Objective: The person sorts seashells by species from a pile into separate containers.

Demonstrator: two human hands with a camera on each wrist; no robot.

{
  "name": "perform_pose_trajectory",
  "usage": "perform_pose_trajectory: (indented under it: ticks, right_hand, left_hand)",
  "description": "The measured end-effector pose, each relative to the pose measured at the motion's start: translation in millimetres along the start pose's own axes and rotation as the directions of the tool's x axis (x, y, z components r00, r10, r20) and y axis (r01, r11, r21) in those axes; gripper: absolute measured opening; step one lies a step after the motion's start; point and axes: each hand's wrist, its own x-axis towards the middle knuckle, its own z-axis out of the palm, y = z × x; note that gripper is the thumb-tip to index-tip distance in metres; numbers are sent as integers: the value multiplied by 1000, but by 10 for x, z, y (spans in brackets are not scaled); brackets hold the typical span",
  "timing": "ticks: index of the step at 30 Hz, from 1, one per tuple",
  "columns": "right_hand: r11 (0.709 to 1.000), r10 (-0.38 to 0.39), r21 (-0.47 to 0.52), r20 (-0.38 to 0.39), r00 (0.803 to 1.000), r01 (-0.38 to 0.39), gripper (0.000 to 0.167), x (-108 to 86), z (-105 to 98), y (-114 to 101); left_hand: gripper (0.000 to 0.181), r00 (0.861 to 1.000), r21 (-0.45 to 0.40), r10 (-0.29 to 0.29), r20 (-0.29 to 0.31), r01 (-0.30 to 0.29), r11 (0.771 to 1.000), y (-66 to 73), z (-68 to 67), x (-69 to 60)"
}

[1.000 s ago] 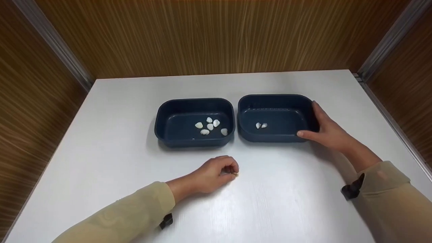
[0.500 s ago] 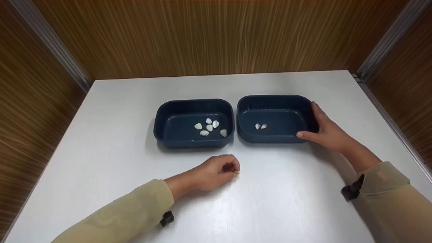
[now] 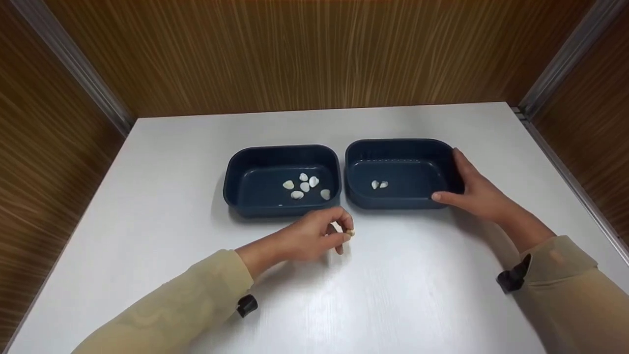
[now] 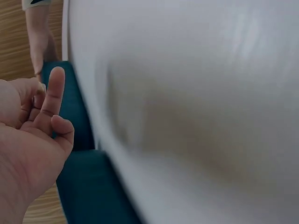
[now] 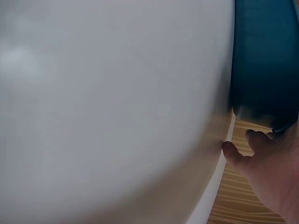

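Note:
Between thumb and fingertips, my left hand (image 3: pixel 314 235) pinches a small pale shell (image 3: pixel 350 232). It hovers over the white table, just in front of the gap between two dark blue rectangular tubs. Several white shells (image 3: pixel 305 187) lie in the left tub (image 3: pixel 245 209), mostly toward its right side. Two small shells (image 3: pixel 379 185) sit close together in the right tub (image 3: pixel 393 202). My right hand (image 3: pixel 479 194) holds the right end of that tub, thumb at the front rim and fingers along the outer side. The right wrist view partly hides those fingers behind the tub.
The white table (image 3: pixel 147 196) carries both tubs side by side, a narrow gap between them. Wood-grain panels (image 3: pixel 314 54) stand behind and at both sides. A black strap piece (image 3: pixel 247 305) hangs beneath the left cuff, another (image 3: pixel 511 279) beneath the right.
My left hand has lifted off the table and moved forward toward the tubs, carrying the shell. The right hand stays in place on its tub.

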Motion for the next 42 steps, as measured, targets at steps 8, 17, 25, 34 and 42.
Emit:
perform_pose_trajectory:
  ticks: [8, 17, 25, 34, 42]
  right_hand:
    - [1000, -14, 14, -2, 1000, 14, 123, -7, -4, 4]
    - [1000, 0, 9, -5, 1000, 0, 123, -39, -20, 0]
    - [1000, -15, 22, -12, 1000, 15, 123, -42, -27, -20]
    - [1000, -6, 9, -5, 1000, 6, 123, -36, -20, -43]
    - [1000, -8, -6, 4, 1000, 8, 122, -47, -22, -28]
  left_hand:
    - [9, 996, 29, 74, -55, -72, 997, 190, -164, 162]
    - [15, 988, 31, 57, -145, -53, 998, 376, -355, 445]
    - [19, 974, 69, 71, -216, -57, 996, 394, -473, 751]
    - [23, 969, 109, 34, -245, -7, 994, 327, -537, 985]
    - [25, 967, 176, 25, -253, 21, 984, 255, -519, 1115]
